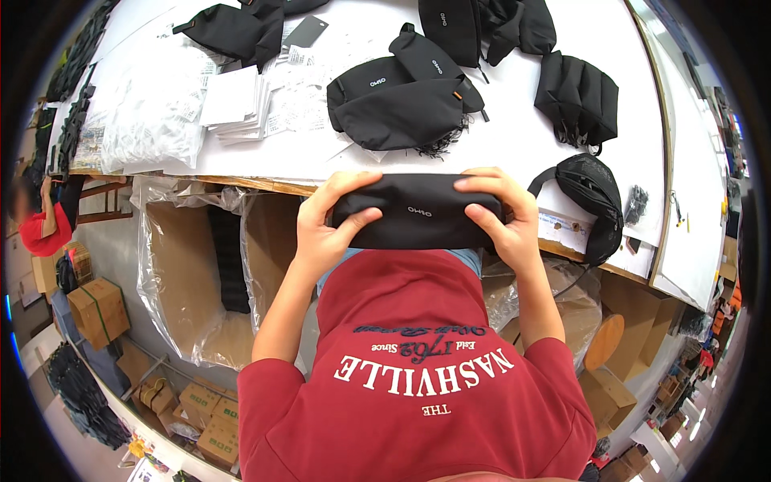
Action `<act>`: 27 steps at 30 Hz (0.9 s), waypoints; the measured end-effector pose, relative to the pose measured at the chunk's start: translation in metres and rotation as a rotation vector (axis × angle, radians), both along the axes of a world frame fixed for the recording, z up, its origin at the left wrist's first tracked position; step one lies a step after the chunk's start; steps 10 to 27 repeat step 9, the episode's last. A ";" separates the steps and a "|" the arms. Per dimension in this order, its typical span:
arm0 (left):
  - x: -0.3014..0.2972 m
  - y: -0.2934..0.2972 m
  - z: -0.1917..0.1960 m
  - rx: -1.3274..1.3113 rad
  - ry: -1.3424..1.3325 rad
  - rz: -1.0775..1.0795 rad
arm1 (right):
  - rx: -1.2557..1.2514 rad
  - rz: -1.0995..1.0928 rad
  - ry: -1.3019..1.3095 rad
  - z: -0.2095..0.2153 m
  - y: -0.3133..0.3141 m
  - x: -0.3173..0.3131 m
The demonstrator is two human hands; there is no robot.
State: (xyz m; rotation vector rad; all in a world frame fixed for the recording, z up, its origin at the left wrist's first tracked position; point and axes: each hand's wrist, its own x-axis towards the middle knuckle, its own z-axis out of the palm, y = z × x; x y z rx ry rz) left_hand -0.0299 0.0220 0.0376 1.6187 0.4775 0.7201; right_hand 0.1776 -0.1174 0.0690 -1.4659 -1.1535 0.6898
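I hold a black fabric pouch (418, 213) lengthwise in front of my chest, just below the table's near edge. My left hand (325, 225) grips its left end, thumb on the front. The pouch's right end is wrapped by my right hand (502, 217), fingers over the top. Both hands are closed on it.
The white table (514, 136) carries several black pouches (401, 100), a black bag (598, 201) hanging over the edge, stacks of white paper cards (237, 100) and clear plastic bags (148, 120). A plastic-lined cardboard box (201, 273) stands at my left. Another person in red (40, 225) is far left.
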 end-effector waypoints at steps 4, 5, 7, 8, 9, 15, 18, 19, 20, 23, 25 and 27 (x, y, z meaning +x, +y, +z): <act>-0.001 0.004 0.006 0.210 -0.135 -0.005 | 0.175 0.049 -0.046 0.002 -0.004 0.011; 0.000 0.003 0.009 0.223 -0.187 0.000 | 0.183 0.056 -0.064 0.004 -0.008 0.012; 0.000 0.002 0.010 0.208 -0.232 -0.007 | 0.218 0.068 -0.145 0.013 -0.011 0.012; -0.002 0.002 0.013 0.193 -0.205 -0.036 | 0.247 0.066 -0.195 0.014 -0.012 0.012; -0.003 0.002 0.018 0.176 -0.180 -0.068 | 0.252 0.069 -0.241 0.018 -0.014 0.012; -0.003 0.002 0.018 0.176 -0.180 -0.068 | 0.252 0.069 -0.241 0.018 -0.014 0.012; -0.003 0.002 0.018 0.176 -0.180 -0.068 | 0.252 0.069 -0.241 0.018 -0.014 0.012; -0.003 0.002 0.018 0.176 -0.180 -0.068 | 0.252 0.069 -0.241 0.018 -0.014 0.012; -0.003 0.002 0.018 0.176 -0.180 -0.068 | 0.252 0.069 -0.241 0.018 -0.014 0.012; -0.003 0.002 0.018 0.176 -0.180 -0.068 | 0.252 0.069 -0.241 0.018 -0.014 0.012; -0.003 0.002 0.018 0.176 -0.180 -0.068 | 0.252 0.069 -0.241 0.018 -0.014 0.012; -0.003 0.002 0.018 0.176 -0.180 -0.068 | 0.252 0.069 -0.241 0.018 -0.014 0.012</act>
